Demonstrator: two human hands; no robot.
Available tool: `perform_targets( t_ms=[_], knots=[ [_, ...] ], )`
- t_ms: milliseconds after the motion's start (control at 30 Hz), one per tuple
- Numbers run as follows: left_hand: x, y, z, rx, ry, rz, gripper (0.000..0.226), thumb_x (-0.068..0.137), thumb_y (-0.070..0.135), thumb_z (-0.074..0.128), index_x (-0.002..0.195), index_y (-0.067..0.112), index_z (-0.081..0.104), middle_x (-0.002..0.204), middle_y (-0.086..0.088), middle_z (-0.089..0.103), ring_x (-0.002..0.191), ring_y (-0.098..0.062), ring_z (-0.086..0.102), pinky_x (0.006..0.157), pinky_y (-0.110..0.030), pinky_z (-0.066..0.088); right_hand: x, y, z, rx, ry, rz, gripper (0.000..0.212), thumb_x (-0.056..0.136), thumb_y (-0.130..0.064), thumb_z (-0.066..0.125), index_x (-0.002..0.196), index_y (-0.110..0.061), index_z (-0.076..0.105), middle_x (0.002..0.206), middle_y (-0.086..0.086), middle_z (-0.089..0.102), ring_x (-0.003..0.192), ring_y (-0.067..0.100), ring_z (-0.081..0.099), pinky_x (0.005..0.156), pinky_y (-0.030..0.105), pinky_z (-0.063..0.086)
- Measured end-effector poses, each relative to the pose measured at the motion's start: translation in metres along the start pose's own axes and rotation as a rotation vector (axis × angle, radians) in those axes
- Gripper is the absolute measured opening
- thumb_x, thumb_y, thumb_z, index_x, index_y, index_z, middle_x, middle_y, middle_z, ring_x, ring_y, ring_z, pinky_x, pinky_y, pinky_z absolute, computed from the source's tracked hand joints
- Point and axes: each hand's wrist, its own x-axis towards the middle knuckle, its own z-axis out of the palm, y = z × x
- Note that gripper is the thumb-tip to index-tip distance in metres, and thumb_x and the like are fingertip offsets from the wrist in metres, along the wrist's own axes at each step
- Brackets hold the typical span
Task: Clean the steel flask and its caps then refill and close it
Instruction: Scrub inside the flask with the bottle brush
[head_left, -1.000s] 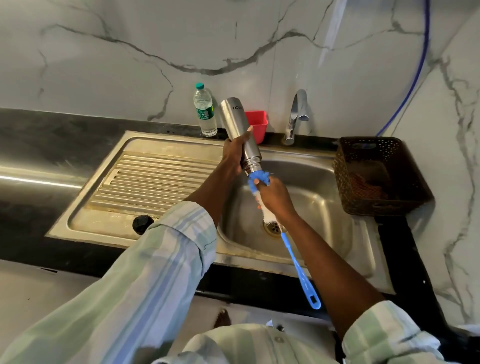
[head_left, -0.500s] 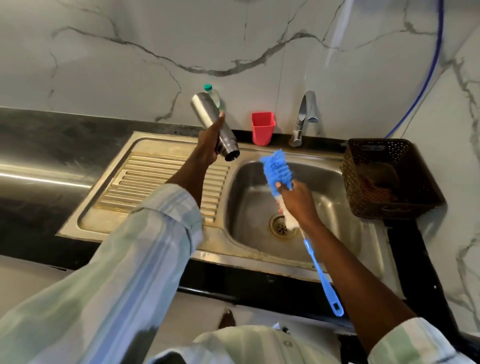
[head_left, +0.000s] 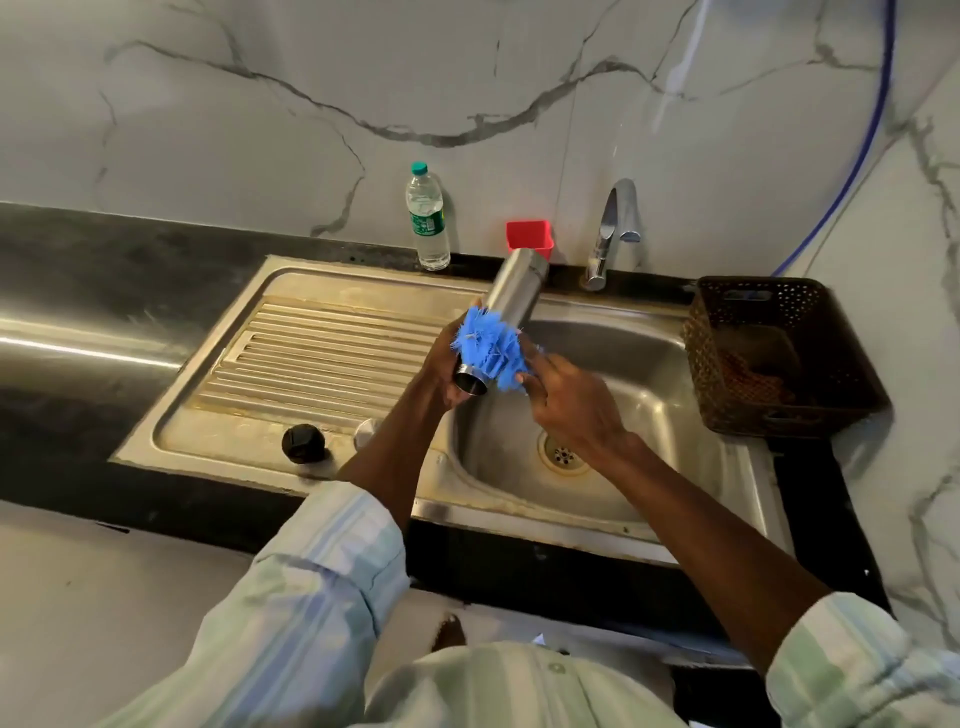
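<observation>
Sink (head_left: 670, 410) — brush (head_left: 491, 351) handle hidden

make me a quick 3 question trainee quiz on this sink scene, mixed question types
1. True or false: the blue brush is pressed against the outside of the steel flask.
2. Which hand grips the flask near its open mouth? A) left hand B) right hand C) neither
3. Fill in: the black cap lies on the sink's ______, left of the basin.

Key:
1. True; the bristles sit on the flask's side, not inside it.
2. A
3. Drainboard
</observation>
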Motion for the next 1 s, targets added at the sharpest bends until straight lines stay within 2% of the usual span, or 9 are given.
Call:
perform_targets(
  t_ms=[167, 333, 467, 567, 633, 733, 800, 933, 1000],
  knots=[
    [-0.003, -0.011, 0.004, 0.142, -0.025, -0.074, 0.058, 0.096, 0.052, 0.048, 0.133, 0.008, 0.053, 0.104, -0.019, 0.066, 0.077, -0.032, 0.069, 0.058, -0.037, 0.061, 0.020, 0.029, -0.025, 0.131, 0.095, 0.351, 0.047, 0.105, -0.036, 0.037, 0.150, -0.026, 0.034, 0.094, 0.012, 0.067, 0.078, 0.029, 0.065, 0.063, 0.035, 0.051],
    [-0.001, -0.013, 0.001, 0.182, 0.034, -0.072, 0.039, 0.100, 0.038, 0.049, 0.113, 0.003, 0.062, 0.094, -0.017, 0.070, 0.073, -0.029, 0.070, 0.063, -0.038, 0.060, -0.012, 0.023, -0.003, -0.046, 0.045, 0.038, 0.045, 0.101, -0.038, 0.040, 0.142, -0.019, 0.048, 0.101, 0.016, 0.068, 0.077, 0.038, 0.066, 0.058, 0.040, 0.052],
    [0.000, -0.019, 0.001, 0.270, -0.011, -0.047, 0.058, 0.094, 0.043, 0.059, 0.142, 0.014, 0.043, 0.106, -0.023, 0.066, 0.078, -0.039, 0.070, 0.057, -0.044, 0.059, 0.013, 0.053, -0.022, 0.096, 0.111, 0.435, 0.040, 0.104, -0.041, 0.038, 0.136, -0.022, 0.050, 0.090, 0.006, 0.066, 0.078, 0.024, 0.063, 0.055, 0.025, 0.038],
    [0.000, -0.022, 0.002, 0.200, -0.004, -0.050, 0.047, 0.096, 0.040, 0.056, 0.125, 0.003, 0.057, 0.096, -0.018, 0.071, 0.074, -0.030, 0.071, 0.061, -0.040, 0.061, -0.011, 0.026, -0.012, -0.036, 0.121, 0.025, 0.045, 0.100, -0.038, 0.039, 0.137, -0.016, 0.054, 0.094, 0.015, 0.070, 0.067, 0.037, 0.066, 0.049, 0.031, 0.046],
    [-0.003, -0.020, 0.000, 0.134, -0.040, -0.089, 0.047, 0.088, 0.041, 0.062, 0.115, 0.002, 0.065, 0.093, -0.016, 0.072, 0.073, -0.026, 0.071, 0.063, -0.037, 0.061, -0.022, 0.027, 0.000, -0.088, 0.092, -0.078, 0.048, 0.098, -0.037, 0.039, 0.137, -0.015, 0.054, 0.100, 0.016, 0.070, 0.067, 0.039, 0.066, 0.050, 0.036, 0.050],
    [-0.007, -0.017, -0.004, 0.215, -0.148, -0.138, 0.074, 0.078, 0.044, 0.076, 0.135, 0.003, 0.051, 0.103, -0.024, 0.068, 0.080, -0.032, 0.070, 0.063, -0.040, 0.061, 0.011, 0.056, -0.018, 0.042, 0.115, 0.402, 0.042, 0.102, -0.040, 0.039, 0.136, -0.020, 0.051, 0.101, 0.014, 0.069, 0.088, 0.036, 0.066, 0.071, 0.043, 0.053],
    [-0.008, -0.018, -0.005, 0.225, -0.159, -0.173, 0.082, 0.071, 0.042, 0.084, 0.134, 0.002, 0.051, 0.104, -0.026, 0.066, 0.082, -0.033, 0.069, 0.066, -0.043, 0.061, 0.017, 0.063, -0.025, 0.098, 0.184, 0.534, 0.042, 0.103, -0.044, 0.037, 0.137, -0.024, 0.050, 0.098, 0.013, 0.069, 0.089, 0.032, 0.065, 0.075, 0.044, 0.054],
    [-0.007, -0.012, -0.008, 0.208, -0.149, -0.174, 0.097, 0.048, 0.026, 0.092, 0.131, 0.001, 0.050, 0.103, -0.023, 0.067, 0.082, -0.035, 0.069, 0.067, -0.044, 0.061, -0.019, 0.030, 0.003, -0.018, 0.092, 0.108, 0.039, 0.098, -0.035, 0.046, 0.130, -0.015, 0.058, 0.096, 0.018, 0.070, 0.077, 0.041, 0.066, 0.060, 0.041, 0.053],
    [-0.008, -0.005, -0.007, 0.295, -0.158, -0.223, 0.093, 0.051, 0.019, 0.088, 0.134, 0.006, 0.048, 0.106, -0.024, 0.065, 0.086, -0.035, 0.069, 0.067, -0.041, 0.061, -0.011, 0.037, -0.002, 0.005, 0.090, 0.221, 0.036, 0.099, -0.035, 0.045, 0.126, -0.016, 0.059, 0.097, 0.017, 0.070, 0.081, 0.040, 0.066, 0.063, 0.040, 0.053]
  ],
)
